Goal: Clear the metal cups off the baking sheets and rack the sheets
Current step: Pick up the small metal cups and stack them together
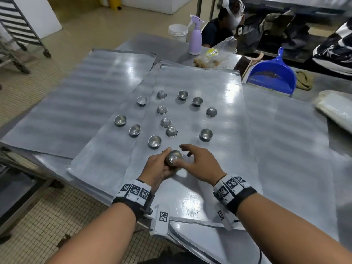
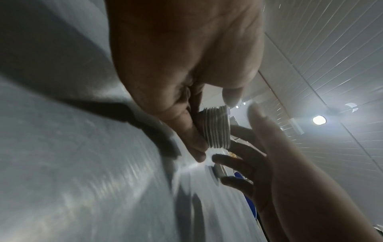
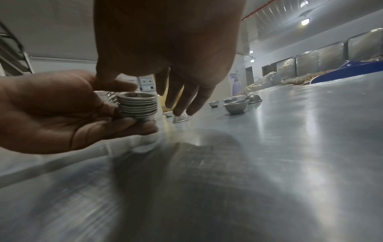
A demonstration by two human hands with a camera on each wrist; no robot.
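Note:
My left hand (image 1: 162, 164) grips a stack of several nested metal cups (image 1: 174, 159), rim up, just above the near part of the top baking sheet (image 1: 219, 86). The stack's ridged rims show between my left fingers (image 2: 186, 126) in the left wrist view, stack (image 2: 216, 129), and in the right wrist view, stack (image 3: 137, 106). My right hand (image 1: 192, 155) hovers beside the stack, fingers straight, thumb (image 3: 122, 85) over the rim, holding nothing. Several loose cups (image 1: 154, 141) lie scattered on the sheets, some upright, some upside down. Another sheet (image 1: 85, 92) lies to the left.
A wheeled tray rack (image 1: 17, 21) stands at the far left on the floor. Behind the sheets are a purple spray bottle (image 1: 195, 37), a plastic bag (image 1: 219, 52) and a blue dustpan (image 1: 272, 75). A person (image 1: 219, 29) sits beyond the table. A wrapped bundle (image 1: 335, 109) lies at right.

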